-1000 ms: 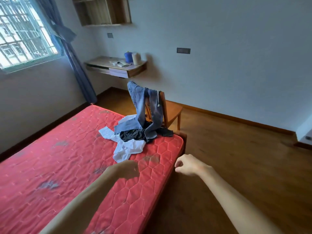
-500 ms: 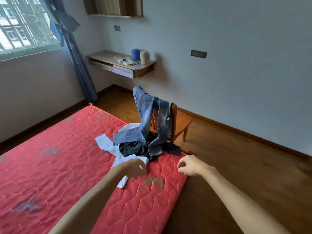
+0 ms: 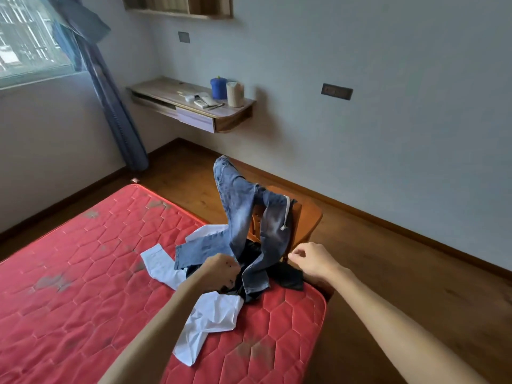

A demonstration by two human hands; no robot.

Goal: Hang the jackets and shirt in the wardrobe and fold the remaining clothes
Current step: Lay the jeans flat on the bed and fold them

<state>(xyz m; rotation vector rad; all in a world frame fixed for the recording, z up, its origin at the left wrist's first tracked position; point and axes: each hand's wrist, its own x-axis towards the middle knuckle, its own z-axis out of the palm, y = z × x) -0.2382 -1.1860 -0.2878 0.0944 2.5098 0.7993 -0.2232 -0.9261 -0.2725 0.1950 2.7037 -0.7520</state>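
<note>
left hand (image 3: 219, 270) fingers curled over black garment (image 3: 288, 276), grip unclear; right hand (image 3: 314, 261) fingers loosely curled, empty, beside blue denim jeans (image 3: 238, 214).

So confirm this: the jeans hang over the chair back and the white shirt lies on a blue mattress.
The mattress is red, not blue, per the head view. Jeans over the chair back and white shirt on the mattress are right.
</note>
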